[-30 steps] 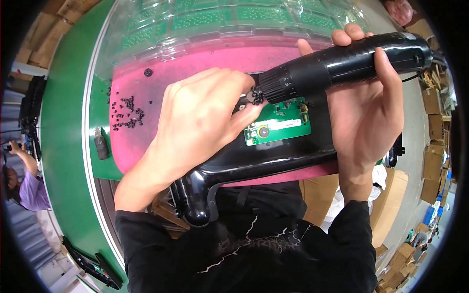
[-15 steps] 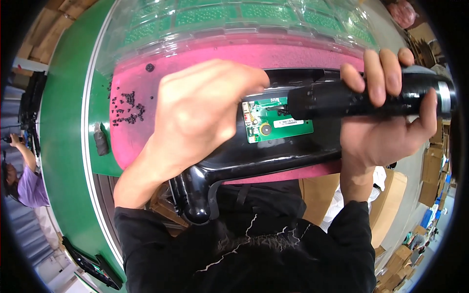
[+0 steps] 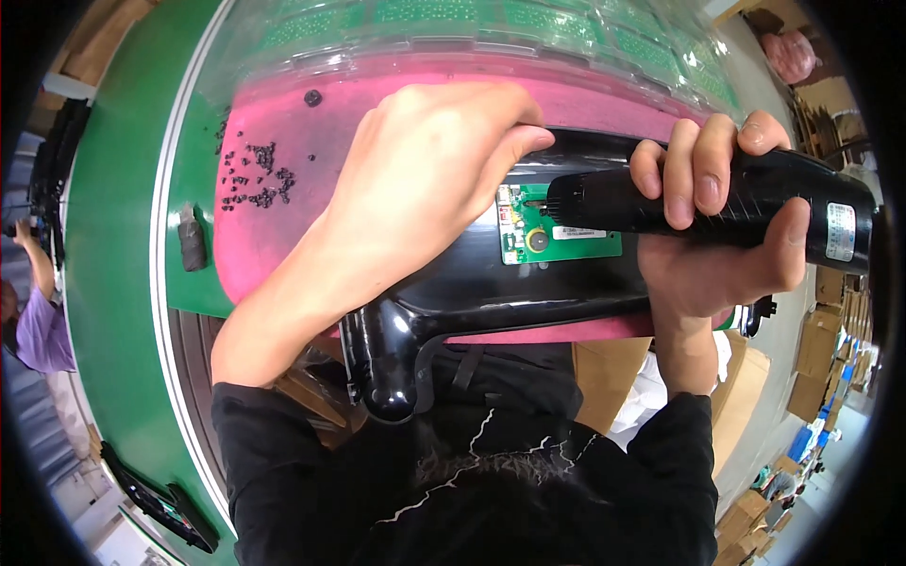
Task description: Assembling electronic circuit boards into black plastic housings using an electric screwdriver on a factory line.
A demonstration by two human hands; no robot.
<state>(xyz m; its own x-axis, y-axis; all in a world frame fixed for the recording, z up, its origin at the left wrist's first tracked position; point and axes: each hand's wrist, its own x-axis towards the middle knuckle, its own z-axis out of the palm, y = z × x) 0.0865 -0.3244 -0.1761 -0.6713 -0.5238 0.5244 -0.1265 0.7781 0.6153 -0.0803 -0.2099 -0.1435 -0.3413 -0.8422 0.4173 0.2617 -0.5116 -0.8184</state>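
Observation:
A black plastic housing (image 3: 566,294) with a rounded arm at its near left lies before me. Set into it is a green circuit board (image 3: 578,250) with a white connector and a round component. My right hand (image 3: 703,212) grips a thick black electric screwdriver (image 3: 604,200) from its side, with its narrow end over the board. A silver label marks its rear. My left hand (image 3: 439,156) is closed at the housing's far left edge, thumb and forefinger together. Whatever those fingers hold is hidden.
The housing rests on a pink mat (image 3: 274,226) on a green table (image 3: 132,245). Small black screws (image 3: 269,189) lie scattered on the mat. A small dark bottle (image 3: 192,243) lies to the left. Clear plastic trays (image 3: 453,47) with green boards stand behind. Another person (image 3: 42,325) is at far left.
My left hand has lifted slightly and shifted right. The screwdriver has turned, showing its label, and its rear has dropped. The mat and housing sit a little differently in view.

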